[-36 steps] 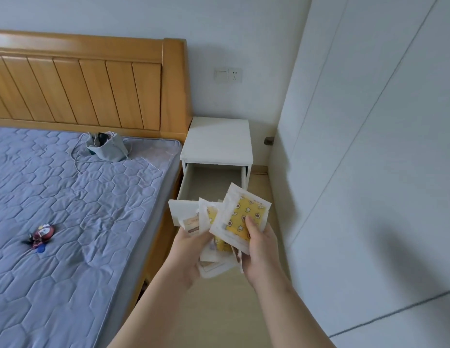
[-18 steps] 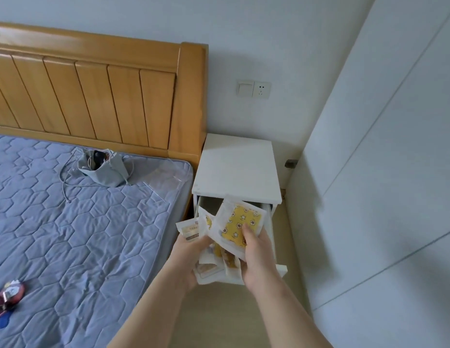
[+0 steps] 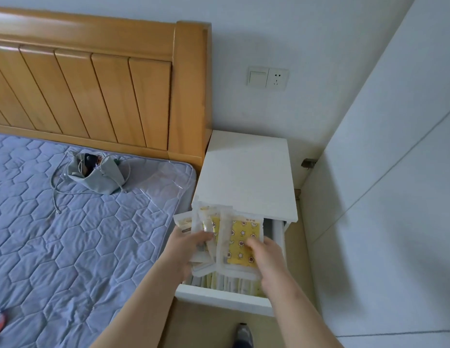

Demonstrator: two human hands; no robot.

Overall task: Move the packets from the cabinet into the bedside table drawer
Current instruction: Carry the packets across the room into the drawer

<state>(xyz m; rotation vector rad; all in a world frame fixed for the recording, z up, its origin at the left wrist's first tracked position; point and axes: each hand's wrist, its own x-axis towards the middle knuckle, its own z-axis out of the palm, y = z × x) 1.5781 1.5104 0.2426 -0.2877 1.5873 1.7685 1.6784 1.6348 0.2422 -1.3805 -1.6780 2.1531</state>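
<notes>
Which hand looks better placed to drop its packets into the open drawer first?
Probably the right hand: its yellow star packet hangs squarely over the open drawer, while the left hand grips its bunch of packets at the drawer's left edge.

No wording can be read with confidence anywhere in view. The front yellow packet (image 3: 237, 234) carries a short line of small dark characters along its top edge, above a printed pattern of stars and small cartoon figures, but those characters are too small and blurred to make out. The beige packet (image 3: 185, 223) at the left of the held bunch bears a brown band with pale print and a faint line above it, perhaps a brand name, and that is just as unreadable.
</notes>
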